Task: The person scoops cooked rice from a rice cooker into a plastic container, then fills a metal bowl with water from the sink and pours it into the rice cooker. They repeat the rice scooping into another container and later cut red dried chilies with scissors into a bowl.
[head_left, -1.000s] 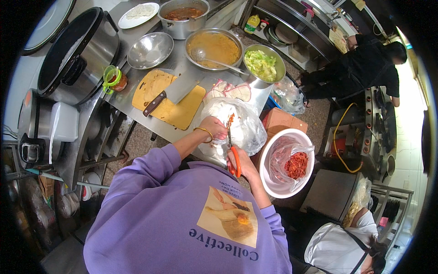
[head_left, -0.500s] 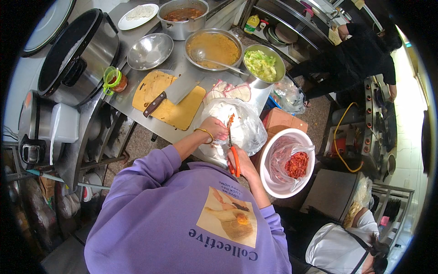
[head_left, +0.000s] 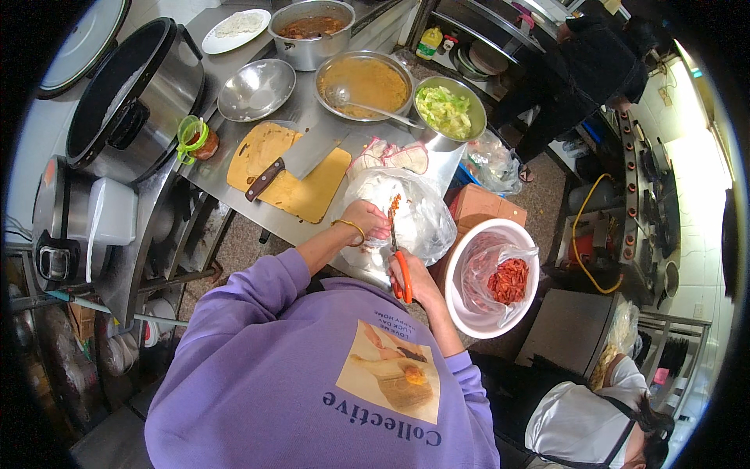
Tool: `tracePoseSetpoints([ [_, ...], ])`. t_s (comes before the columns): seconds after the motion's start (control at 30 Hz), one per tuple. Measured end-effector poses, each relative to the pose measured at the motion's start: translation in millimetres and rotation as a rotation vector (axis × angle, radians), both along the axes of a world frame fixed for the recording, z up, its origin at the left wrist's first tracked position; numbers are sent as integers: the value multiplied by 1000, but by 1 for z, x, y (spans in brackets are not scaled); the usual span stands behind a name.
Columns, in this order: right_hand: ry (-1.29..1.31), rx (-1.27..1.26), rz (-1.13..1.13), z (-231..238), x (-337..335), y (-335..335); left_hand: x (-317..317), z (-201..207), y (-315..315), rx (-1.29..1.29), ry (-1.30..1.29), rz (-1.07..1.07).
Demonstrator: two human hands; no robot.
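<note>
My right hand (head_left: pixel 422 283) grips a pair of scissors (head_left: pixel 404 275) with orange handles, blades pointing away from me. Beside the blades my left hand (head_left: pixel 369 219) is closed, fingers pressed together; what it pinches is hidden. Both hands are over a clear plastic bag (head_left: pixel 436 223) with white showing in it, at the table's near edge. Small cut red-orange pieces (head_left: pixel 395 204) lie on the bag just past the blade tips. To the right, a white tub (head_left: pixel 469 319) holds a clear bag of dried red chillies (head_left: pixel 508 281).
Left of the bag lies a yellow cutting board (head_left: pixel 324 191) with a cleaver (head_left: pixel 311 154). Behind stand a steel bowl (head_left: pixel 258 90), a pan of yellowish liquid (head_left: pixel 367 82) with a ladle, and a pot of chopped greens (head_left: pixel 444 109). Two other people are at the right.
My hands and the scissors look almost unmoved. The person in black at the far right has shifted and turned, with an arm now lower by the stove.
</note>
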State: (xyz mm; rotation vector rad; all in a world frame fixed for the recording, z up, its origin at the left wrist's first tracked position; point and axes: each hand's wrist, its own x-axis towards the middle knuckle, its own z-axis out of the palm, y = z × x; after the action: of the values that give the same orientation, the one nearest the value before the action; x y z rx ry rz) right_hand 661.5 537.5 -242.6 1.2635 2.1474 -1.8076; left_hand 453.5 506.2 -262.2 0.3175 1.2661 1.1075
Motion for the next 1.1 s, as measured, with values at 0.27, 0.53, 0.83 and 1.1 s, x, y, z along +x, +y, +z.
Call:
tracePoseSetpoints([
  [0.27, 37, 207, 83, -2, 3, 1, 1, -3, 1, 18, 57, -24],
  [0.53, 23, 57, 74, 13, -1, 2, 0, -1, 2, 27, 51, 10],
  [0.83, -14, 102, 56, 10, -3, 2, -1, -1, 2, 17, 35, -1],
  [1.1, 21, -58, -8, 16, -3, 4, -2, -7, 7, 19, 10, 53],
])
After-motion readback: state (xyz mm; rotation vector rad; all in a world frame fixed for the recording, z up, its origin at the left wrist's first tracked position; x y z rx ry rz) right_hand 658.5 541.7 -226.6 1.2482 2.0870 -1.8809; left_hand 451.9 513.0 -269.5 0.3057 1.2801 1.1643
